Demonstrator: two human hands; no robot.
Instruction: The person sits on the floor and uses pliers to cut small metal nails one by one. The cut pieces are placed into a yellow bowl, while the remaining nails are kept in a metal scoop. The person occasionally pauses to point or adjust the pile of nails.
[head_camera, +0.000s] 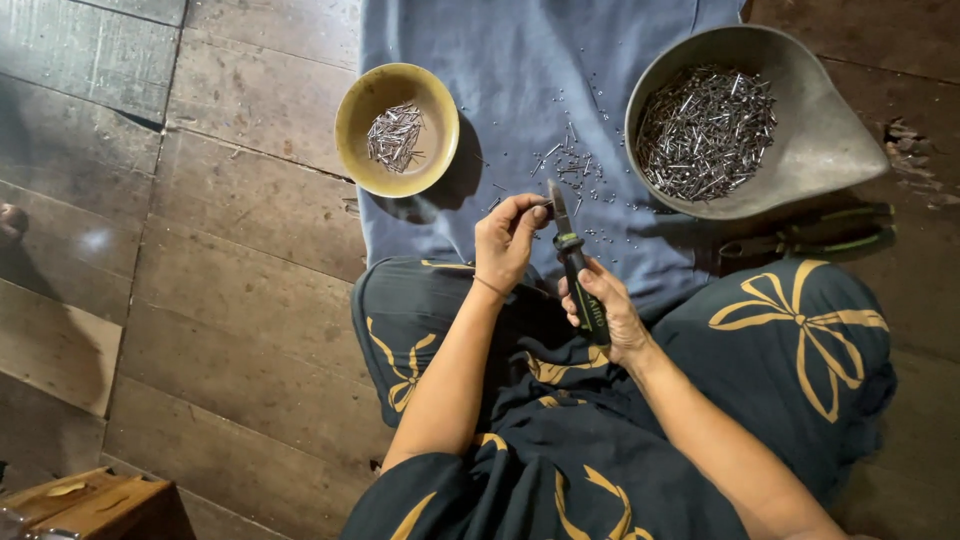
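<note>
My right hand (607, 308) grips a knife (575, 262) by its black and green handle, the blade pointing up and away. My left hand (507, 237) pinches a small thin stick against the blade near its base. Both hands hover over my lap, above a blue cloth (520, 90) spread on the wooden floor. Several tiny cut sticks (570, 165) lie scattered on the cloth just beyond the hands.
A yellow bowl (352, 140) with a small heap of thin sticks sits at the cloth's left edge. A grey metal pan (830, 140) full of similar sticks sits at the right. Green-handled pliers (815, 237) lie below the pan. A wooden box (85, 500) stands at bottom left.
</note>
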